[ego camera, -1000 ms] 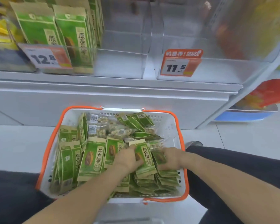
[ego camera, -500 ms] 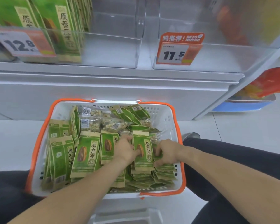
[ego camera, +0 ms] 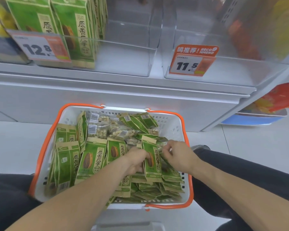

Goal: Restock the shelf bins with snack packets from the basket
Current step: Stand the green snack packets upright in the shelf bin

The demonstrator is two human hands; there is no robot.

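Since a second ago the upright packet (ego camera: 151, 160) has come up out of the pile a bit, and both hands have crept higher on it. Going left to right: the left bin (ego camera: 97, 52) on the shelf (ego camera: 123, 84) is only part stocked, green packs crowded at its left end behind the 12.8 tag (ego camera: 40, 48), so there's room for more of the same. The right bin (ego camera: 223, 64), with the 11.5 tag (ego camera: 193, 61), looks bare from here. Down below sits the basket (ego camera: 175, 129) on the floor, right in front of the shelf so the reach is short, full of green packs with some clear bags (ego camera: 107, 129) at the back. Left hand (ego camera: 137, 161) has its fingers curled round the packet's left edge, holding it on end. Right hand (ego camera: 178, 155) is pinching at stuff just behind the packet's right edge, can't tell exactly which pack. My guess is they're squaring up a bundle to lift into the left bin.
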